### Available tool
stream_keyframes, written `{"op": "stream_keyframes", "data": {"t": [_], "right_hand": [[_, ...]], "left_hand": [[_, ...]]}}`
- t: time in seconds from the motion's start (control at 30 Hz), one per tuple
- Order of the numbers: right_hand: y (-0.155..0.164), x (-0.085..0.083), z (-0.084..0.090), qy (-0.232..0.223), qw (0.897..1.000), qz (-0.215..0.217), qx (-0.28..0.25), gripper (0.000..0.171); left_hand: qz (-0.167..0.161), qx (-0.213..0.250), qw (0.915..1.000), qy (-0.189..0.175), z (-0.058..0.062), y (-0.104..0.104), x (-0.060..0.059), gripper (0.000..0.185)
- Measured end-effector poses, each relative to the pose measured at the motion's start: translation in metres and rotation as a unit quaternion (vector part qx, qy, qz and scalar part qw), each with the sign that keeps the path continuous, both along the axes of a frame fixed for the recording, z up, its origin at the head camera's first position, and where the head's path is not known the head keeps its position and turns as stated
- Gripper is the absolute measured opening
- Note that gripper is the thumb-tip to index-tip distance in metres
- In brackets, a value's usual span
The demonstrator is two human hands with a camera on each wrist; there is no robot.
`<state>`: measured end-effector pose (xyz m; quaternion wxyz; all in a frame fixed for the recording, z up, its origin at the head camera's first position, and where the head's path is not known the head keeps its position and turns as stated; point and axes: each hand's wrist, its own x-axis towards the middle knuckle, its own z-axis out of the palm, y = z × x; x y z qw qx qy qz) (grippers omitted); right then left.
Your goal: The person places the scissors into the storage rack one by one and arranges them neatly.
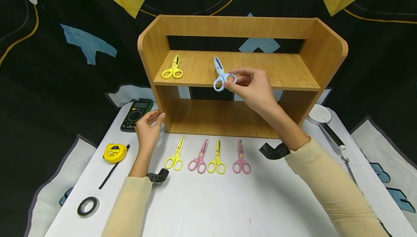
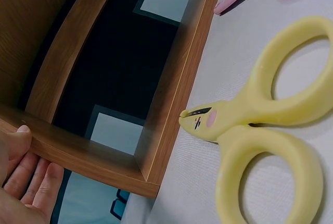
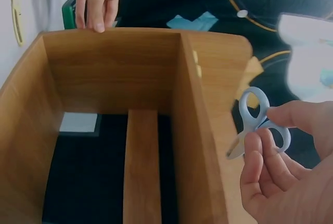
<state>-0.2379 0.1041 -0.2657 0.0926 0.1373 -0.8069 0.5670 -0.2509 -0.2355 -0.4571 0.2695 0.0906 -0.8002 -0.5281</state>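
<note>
My right hand [image 1: 255, 86] pinches light blue scissors [image 1: 219, 71] by their handles, tips up, in front of the upper shelf of a wooden rack [image 1: 241, 130]. In the right wrist view the blue scissors [image 3: 252, 120] sit between thumb and fingertips. With its thumb and fingers fairly straight, my left hand [image 1: 149, 128] touches the front edge of the rack's left side panel [image 2: 88, 164]. Yellow scissors [image 1: 175, 68] lie at the left of the upper shelf. On the table before the rack are yellow scissors [image 1: 177, 154], pink scissors [image 1: 200, 158], more yellow scissors [image 1: 217, 159] and more pink scissors [image 1: 241, 159].
Left on the white table [image 1: 208, 208] are a multimeter [image 1: 135, 115], a yellow tape measure [image 1: 115, 153], a thin black stick [image 1: 109, 175] and a roll of black tape [image 1: 88, 207]. A magnifying glass [image 1: 330, 132] and a wrench [image 1: 348, 168] lie right. Dark cloth hangs behind.
</note>
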Motion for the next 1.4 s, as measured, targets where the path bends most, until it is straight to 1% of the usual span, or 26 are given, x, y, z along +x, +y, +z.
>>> {"op": "stream_keyframes", "data": {"t": [0.13,0.27,0.4,0.57,0.73,0.9,1.07,1.17,1.27,1.33,1.4], "right_hand": [[-0.028,-0.024,0.006,-0.017,1.000,0.006,0.014,0.037],[-0.051,-0.042,0.013,-0.037,0.999,0.004,0.033,0.035],[-0.070,-0.055,0.017,-0.039,0.998,-0.006,0.050,0.036],[-0.083,-0.065,0.015,-0.029,0.996,-0.024,0.081,0.038],[-0.087,-0.067,0.010,-0.020,0.993,-0.024,0.117,0.038],[-0.091,-0.066,0.008,0.002,0.985,-0.021,0.171,0.038],[-0.092,-0.066,0.007,0.012,0.981,-0.016,0.195,0.043],[-0.089,-0.065,0.006,0.015,0.979,-0.017,0.204,0.048],[-0.084,-0.061,0.005,0.024,0.978,-0.009,0.208,0.055],[-0.079,-0.055,0.004,0.033,0.979,-0.001,0.200,0.059],[-0.072,-0.046,0.005,0.042,0.983,0.008,0.178,0.061]], "left_hand": [[0.002,0.001,1.0000,-0.004,0.000,0.001,0.001,0.038],[0.000,0.005,0.9999,-0.011,-0.001,0.001,0.002,0.038],[0.001,0.006,0.9999,-0.010,0.000,0.000,0.001,0.036],[0.002,0.011,0.9999,-0.012,0.002,0.001,0.001,0.036],[-0.004,0.016,0.9998,-0.010,0.002,0.002,0.001,0.036],[-0.004,0.013,0.9999,-0.007,0.002,0.001,0.002,0.036],[0.001,0.009,0.9999,-0.004,0.002,0.001,0.000,0.035],[-0.006,0.012,0.9999,-0.005,0.002,0.002,-0.001,0.035],[-0.010,0.012,0.9999,-0.003,0.002,0.003,-0.001,0.035],[-0.010,0.009,0.9999,0.004,0.001,0.003,-0.001,0.034],[-0.009,0.006,0.9999,0.010,0.000,0.001,-0.001,0.033]]}}
